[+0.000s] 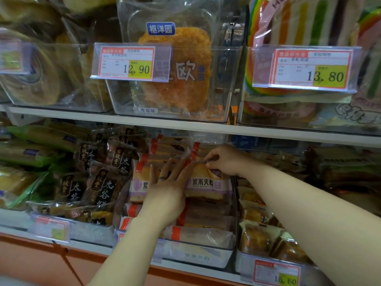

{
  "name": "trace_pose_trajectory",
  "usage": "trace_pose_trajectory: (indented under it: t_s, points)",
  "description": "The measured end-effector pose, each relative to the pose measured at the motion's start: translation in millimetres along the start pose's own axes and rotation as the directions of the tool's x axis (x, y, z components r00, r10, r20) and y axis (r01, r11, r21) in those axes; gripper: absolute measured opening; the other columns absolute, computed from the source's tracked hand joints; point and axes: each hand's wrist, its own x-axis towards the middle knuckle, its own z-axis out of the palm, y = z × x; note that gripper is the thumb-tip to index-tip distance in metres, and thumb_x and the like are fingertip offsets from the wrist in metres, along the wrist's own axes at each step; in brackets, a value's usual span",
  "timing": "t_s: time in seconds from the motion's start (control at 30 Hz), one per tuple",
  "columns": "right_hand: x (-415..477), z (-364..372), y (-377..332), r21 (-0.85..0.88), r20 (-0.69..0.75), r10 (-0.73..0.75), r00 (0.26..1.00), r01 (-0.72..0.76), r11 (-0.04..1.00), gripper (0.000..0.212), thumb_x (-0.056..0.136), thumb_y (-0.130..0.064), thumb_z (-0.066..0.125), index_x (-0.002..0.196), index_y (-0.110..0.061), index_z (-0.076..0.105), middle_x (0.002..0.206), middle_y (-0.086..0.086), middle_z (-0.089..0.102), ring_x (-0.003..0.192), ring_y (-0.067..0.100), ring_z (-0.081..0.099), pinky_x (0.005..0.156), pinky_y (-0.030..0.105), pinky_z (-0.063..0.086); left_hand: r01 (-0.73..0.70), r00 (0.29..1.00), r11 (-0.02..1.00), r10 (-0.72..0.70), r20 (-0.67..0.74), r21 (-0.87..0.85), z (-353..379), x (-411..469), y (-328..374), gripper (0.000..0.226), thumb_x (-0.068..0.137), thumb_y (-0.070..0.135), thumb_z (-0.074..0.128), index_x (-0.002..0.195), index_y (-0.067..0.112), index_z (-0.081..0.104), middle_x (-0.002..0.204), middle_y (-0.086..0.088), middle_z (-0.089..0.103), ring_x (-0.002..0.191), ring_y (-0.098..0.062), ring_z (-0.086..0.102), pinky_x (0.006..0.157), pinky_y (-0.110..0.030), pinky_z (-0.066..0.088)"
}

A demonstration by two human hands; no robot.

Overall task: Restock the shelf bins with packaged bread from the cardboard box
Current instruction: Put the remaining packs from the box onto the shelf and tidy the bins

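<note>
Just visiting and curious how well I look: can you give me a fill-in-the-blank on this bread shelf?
The left hand lies flat on a pack with a ____ label.
The right hand pinches the pack's ____ edge.
The upper shelf's middle tag reads ____.
The ring sits on the ____ hand.
Missing: purple; top; 12.90; left.

A bread pack (206,187) in clear wrap with a purple label leans atop stacked packs (204,234) in the clear bin (195,258), its top edge pinched by the right hand (225,162).
</note>
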Motion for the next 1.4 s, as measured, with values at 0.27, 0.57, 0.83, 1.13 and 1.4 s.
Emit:
trace_pose_trajectory:
  t_s: [0.27,0.57,0.83,1.13,1.4]
  points:
    - [-14,21,10,-0.117,-0.131,-0.076,0.988,0.06,0.991,0.027,0.094,-0.019,0.056,0.12,-0.021,0.06,0.122,-0.001,0.057,0.112,0.015,0.052,0.091,0.024,0.04,-0.046,0.998,0.996,0.043,0.04,0.077,9,-2,-1,0.061,0.081,0.022,0.04,0.142,0.019,0.039,0.145,-0.005,0.047,0.13,-0.039,0.045,0.094,-0.074,0.034]
    - [-50,43,-4,-0.595,0.159,-0.081,0.984,0.161,0.787,0.074,0.096,-0.006,0.045,0.151,-0.034,0.004,0.159,0.01,-0.011,0.145,0.035,-0.005,0.114,0.045,0.023,0.27,0.956,0.961,-0.275,0.1,0.061,-3,-16,-10,0.069,0.087,0.051,0.017,0.148,0.023,0.032,0.157,-0.017,0.02,0.142,-0.044,0.016,0.106,-0.071,0.008]
    - [-45,54,-11,-0.688,0.12,-0.045,0.992,0.116,0.717,0.07,0.094,-0.014,0.051,0.15,-0.032,0.013,0.153,0.014,0.016,0.139,0.04,0.014,0.109,0.053,0.03,0.264,0.922,0.964,-0.262,0.285,0.033,-5,-11,-18,0.088,0.066,0.067,-0.012,0.149,0.041,-0.01,0.159,-0.001,-0.016,0.144,-0.033,-0.022,0.112,-0.056,-0.012]
    - [-16,43,-9,-0.477,0.05,-0.049,0.998,0.066,0.876,0.09,0.091,-0.061,0.041,0.15,-0.022,-0.014,0.157,0.003,-0.023,0.144,0.033,-0.016,0.116,0.05,0.0,0.27,0.926,0.962,-0.269,0.263,0.033,-7,-18,-15,0.083,0.072,0.066,-0.009,0.15,0.037,-0.008,0.159,-0.001,-0.018,0.145,-0.029,-0.021,0.114,-0.05,-0.012]
    - [14,28,1,-0.423,-0.036,-0.025,0.999,0.007,0.906,0.101,0.077,-0.082,0.035,0.152,-0.028,-0.005,0.16,-0.002,-0.011,0.147,0.028,-0.006,0.116,0.05,0.002,0.26,0.942,0.966,-0.255,0.216,0.007,-7,-12,-13,0.082,0.073,0.065,-0.01,0.151,0.038,-0.005,0.16,0.0,-0.014,0.146,-0.028,-0.018,0.113,-0.049,-0.014]
